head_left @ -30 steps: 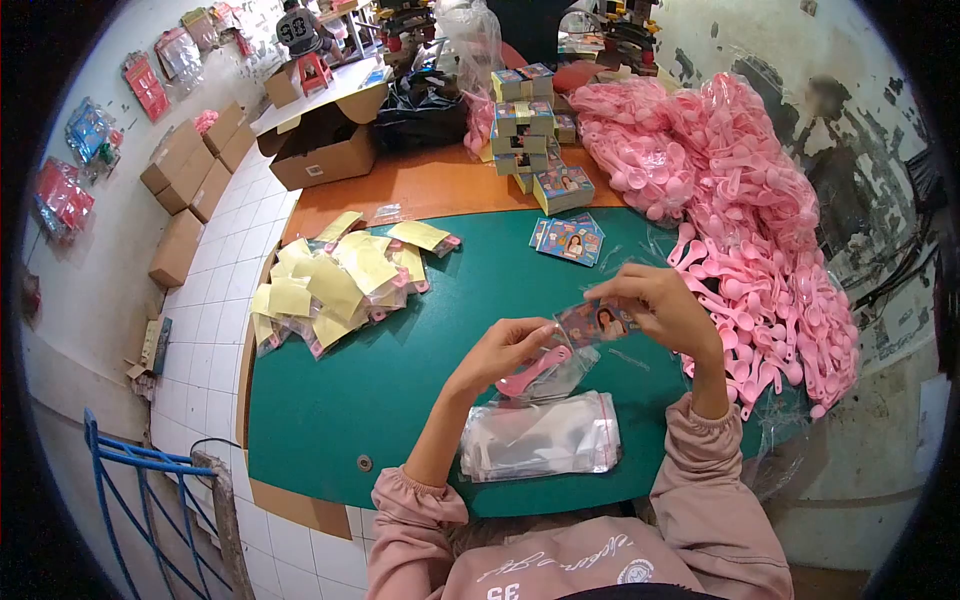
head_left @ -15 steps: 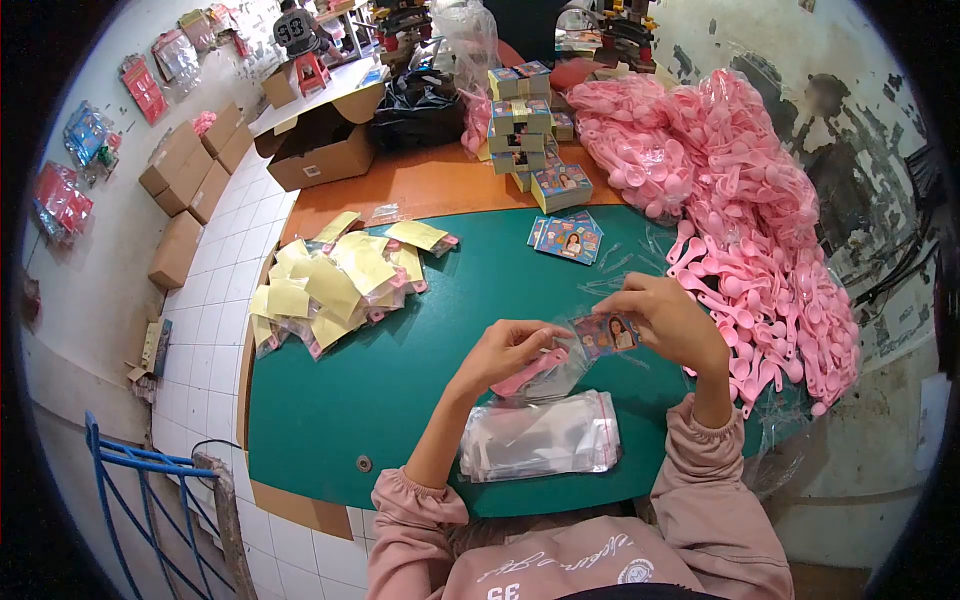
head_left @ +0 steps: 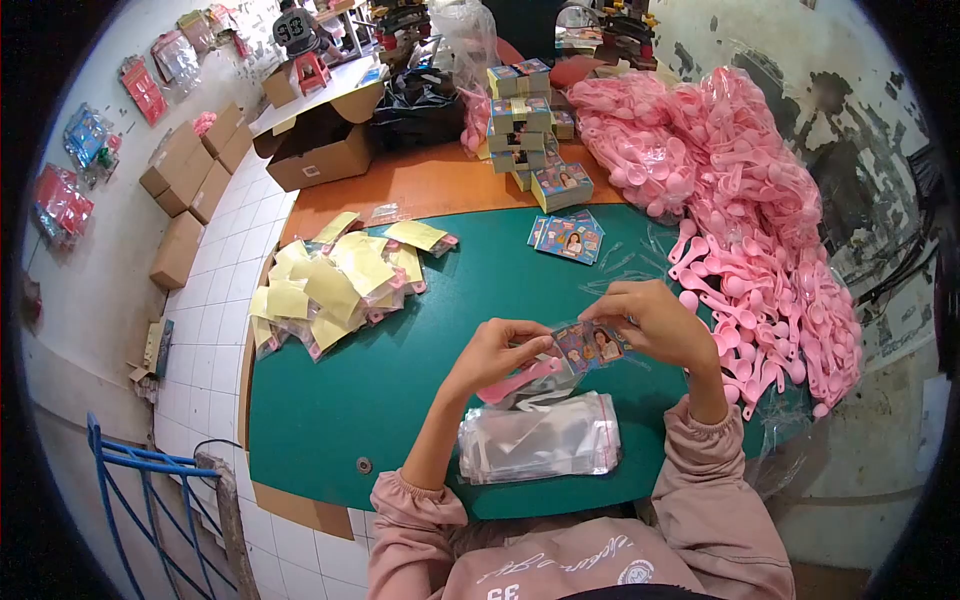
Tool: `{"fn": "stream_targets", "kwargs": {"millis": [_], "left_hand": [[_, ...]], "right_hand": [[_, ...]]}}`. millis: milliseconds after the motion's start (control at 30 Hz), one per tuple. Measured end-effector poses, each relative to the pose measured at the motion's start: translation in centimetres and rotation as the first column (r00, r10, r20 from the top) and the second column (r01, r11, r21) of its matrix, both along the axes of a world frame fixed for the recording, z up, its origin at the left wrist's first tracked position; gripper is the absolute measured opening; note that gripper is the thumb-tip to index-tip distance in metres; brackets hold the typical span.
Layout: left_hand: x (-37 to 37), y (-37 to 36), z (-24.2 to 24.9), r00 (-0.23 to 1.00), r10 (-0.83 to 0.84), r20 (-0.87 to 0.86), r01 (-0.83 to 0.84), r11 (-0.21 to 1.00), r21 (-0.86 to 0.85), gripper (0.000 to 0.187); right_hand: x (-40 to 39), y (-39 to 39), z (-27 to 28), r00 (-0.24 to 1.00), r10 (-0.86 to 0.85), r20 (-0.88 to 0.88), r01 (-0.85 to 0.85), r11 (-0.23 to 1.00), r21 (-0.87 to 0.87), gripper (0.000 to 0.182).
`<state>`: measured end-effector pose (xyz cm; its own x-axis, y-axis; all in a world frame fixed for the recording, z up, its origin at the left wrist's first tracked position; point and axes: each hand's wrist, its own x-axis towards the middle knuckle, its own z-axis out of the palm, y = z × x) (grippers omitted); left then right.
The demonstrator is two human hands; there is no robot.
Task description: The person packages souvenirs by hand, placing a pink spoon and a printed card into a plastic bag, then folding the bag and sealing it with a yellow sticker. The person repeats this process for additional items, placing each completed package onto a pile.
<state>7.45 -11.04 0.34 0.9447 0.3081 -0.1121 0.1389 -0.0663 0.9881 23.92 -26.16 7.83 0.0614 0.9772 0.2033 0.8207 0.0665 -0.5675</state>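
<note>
My left hand (head_left: pixel 503 352) pinches the edge of a clear plastic bag (head_left: pixel 540 397) that has a pink spoon (head_left: pixel 520 382) in it. Between both hands is a blue printed card (head_left: pixel 590 346), its left part at the bag's mouth. My right hand (head_left: pixel 655 325) grips the card's right end with thumb and fingers. Below my hands lies a stack of clear plastic bags (head_left: pixel 540 437) on the green table mat (head_left: pixel 400 400). Beyond the right hand are a few loose cards (head_left: pixel 567 238). To its right, pink spoons (head_left: pixel 745 330) lie in a large heap.
Filled bags with yellow card backs (head_left: pixel 335 280) are piled at the left. Banded card stacks (head_left: pixel 520 125) stand at the back beside bulging bags of spoons (head_left: pixel 700 140). An open cardboard box (head_left: pixel 318 155) sits at the far left edge. A person (head_left: pixel 300 32) sits in the background.
The card has moved left, farther into the bag's mouth, with my right hand following it. The spoon and bag have tilted and shifted slightly down-left.
</note>
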Motion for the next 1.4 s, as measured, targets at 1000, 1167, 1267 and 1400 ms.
{"fn": "stream_targets", "kwargs": {"millis": [1000, 1167, 1267, 1400], "left_hand": [[-0.4, 3.9, -3.6, 0.99, -0.136, -0.018, 0.129, 0.968, -0.214, 0.048], [-0.1, 3.2, -2.0, 0.989, -0.143, -0.035, 0.129, 0.954, -0.271, 0.048], [-0.1, 3.0, -2.4, 0.994, -0.113, 0.0, 0.108, 0.94, -0.323, 0.048], [0.2, 3.4, -3.7, 0.999, 0.009, 0.033, -0.001, 0.976, -0.22, 0.043]], "right_hand": [[3.4, 2.5, -6.1, 0.577, -0.174, -0.798, 0.028, 0.981, -0.194, 0.014], [4.5, 2.5, -7.9, 0.593, -0.223, -0.774, 0.023, 0.965, -0.26, 0.014], [4.3, 2.6, -8.3, 0.647, -0.243, -0.722, 0.069, 0.963, -0.262, 0.017], [3.4, 2.7, -6.8, 0.508, -0.231, -0.83, 0.078, 0.972, -0.223, 0.022]]}}
